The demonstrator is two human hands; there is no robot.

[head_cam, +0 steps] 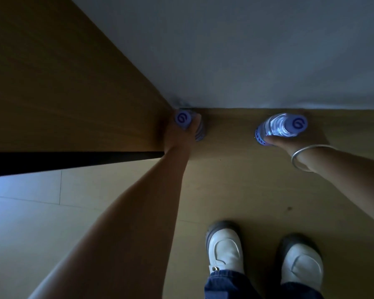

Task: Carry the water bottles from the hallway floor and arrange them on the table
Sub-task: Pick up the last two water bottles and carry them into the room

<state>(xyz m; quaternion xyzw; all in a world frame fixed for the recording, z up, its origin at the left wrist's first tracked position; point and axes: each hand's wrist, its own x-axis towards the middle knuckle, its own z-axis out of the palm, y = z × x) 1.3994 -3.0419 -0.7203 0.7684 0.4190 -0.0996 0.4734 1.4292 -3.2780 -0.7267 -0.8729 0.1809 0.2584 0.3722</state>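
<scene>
Head view. Dim hallway floor (235,186), tan, meets a pale wall (246,50) at the far side; a wooden panel (63,93) closes the far-left corner. Your left hand (177,137) curls round the left bottle (198,131), upright in that corner, cap (183,119) toward you. Your right hand (277,141), bangle (307,157) at the wrist, grips the right bottle (276,127), tilted with its cap rightward. Both lie directly beneath your hands; lift along each long axis. No table shows.
</scene>
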